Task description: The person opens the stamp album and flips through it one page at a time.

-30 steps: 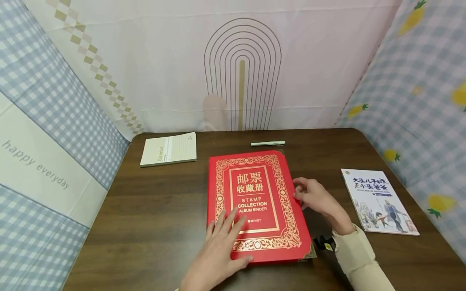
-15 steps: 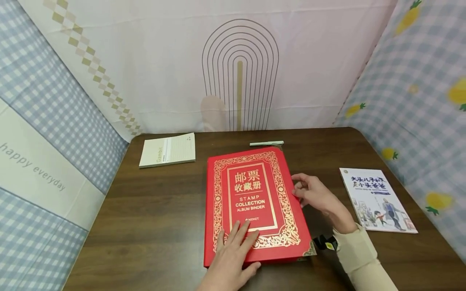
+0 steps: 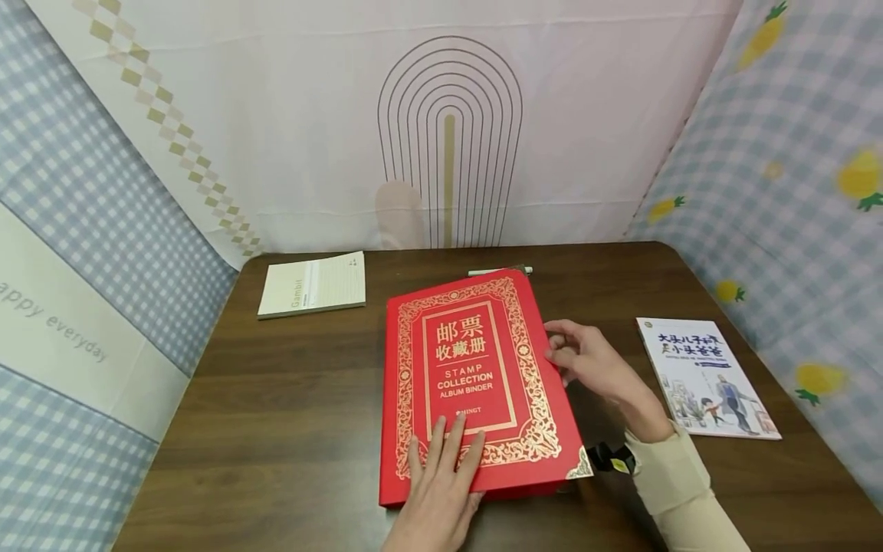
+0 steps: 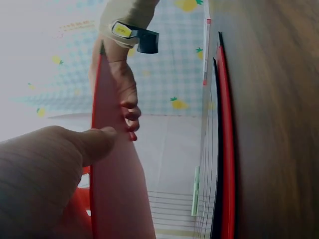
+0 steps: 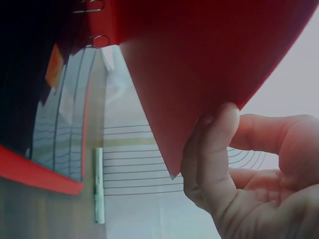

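Note:
A red stamp album (image 3: 465,376) with gold trim lies mid-table, its front cover lifted at the right side. My right hand (image 3: 600,372) pinches the cover's right edge, with the fingers (image 5: 214,149) against its inner face. Along the near edge, my left hand (image 3: 438,494) spreads its fingers over the gold border. In the left wrist view its thumb (image 4: 97,144) overlaps the inner side of the raised cover (image 4: 122,199), gripping the edge. Under the cover, the right wrist view shows metal rings (image 5: 99,41) and dark and clear pages (image 5: 70,119).
A cream notebook (image 3: 313,284) lies at the back left of the brown wooden table (image 3: 276,399). A pale green pen (image 3: 528,270) sits behind the album, partly hidden by it. On the right is a white picture book (image 3: 707,379). Cloth hangings surround the table.
The cover's right side has risen and now overlaps the pen. My left hand has slid right along the near edge, its thumb now tucked under. My right hand has lifted slightly with the cover.

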The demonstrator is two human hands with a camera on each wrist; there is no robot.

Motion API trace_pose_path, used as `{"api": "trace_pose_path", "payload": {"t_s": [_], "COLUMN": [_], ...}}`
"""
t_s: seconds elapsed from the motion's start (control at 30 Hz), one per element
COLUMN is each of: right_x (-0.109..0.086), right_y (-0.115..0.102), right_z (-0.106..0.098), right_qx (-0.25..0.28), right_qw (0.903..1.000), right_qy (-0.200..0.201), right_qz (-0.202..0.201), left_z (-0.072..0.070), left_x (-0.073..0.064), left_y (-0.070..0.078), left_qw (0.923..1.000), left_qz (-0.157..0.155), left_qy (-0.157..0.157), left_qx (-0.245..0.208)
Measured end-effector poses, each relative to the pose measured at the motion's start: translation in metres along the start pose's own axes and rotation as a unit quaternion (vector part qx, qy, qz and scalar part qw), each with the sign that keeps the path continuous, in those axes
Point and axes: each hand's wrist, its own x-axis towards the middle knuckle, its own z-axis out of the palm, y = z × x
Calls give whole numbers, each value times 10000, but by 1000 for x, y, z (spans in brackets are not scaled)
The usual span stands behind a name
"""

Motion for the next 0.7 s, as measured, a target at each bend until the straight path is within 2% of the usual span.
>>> {"api": "trace_pose_path", "payload": {"t_s": [0.2,0.37,0.53,0.7], "right_x": [0,0,1,4], "right_y": [-11,-14,-14,-12], "right_z": [2,0,-2,-1], "right_qx": [-175,-453,-460,-318], "right_qw": [9996,9976,9961,9959], "right_qy": [182,336,250,168], "right_qz": [-147,-412,-704,-834], "left_z": [-4,-1,3,8], "left_x": [-3,-6,-9,-12], "left_y": [-3,-4,-9,-13], "left_qw": [9995,9972,9912,9803], "left_qz": [174,315,568,828], "left_qy": [218,549,1101,1742], "left_qx": [-150,-388,-475,-425]}}
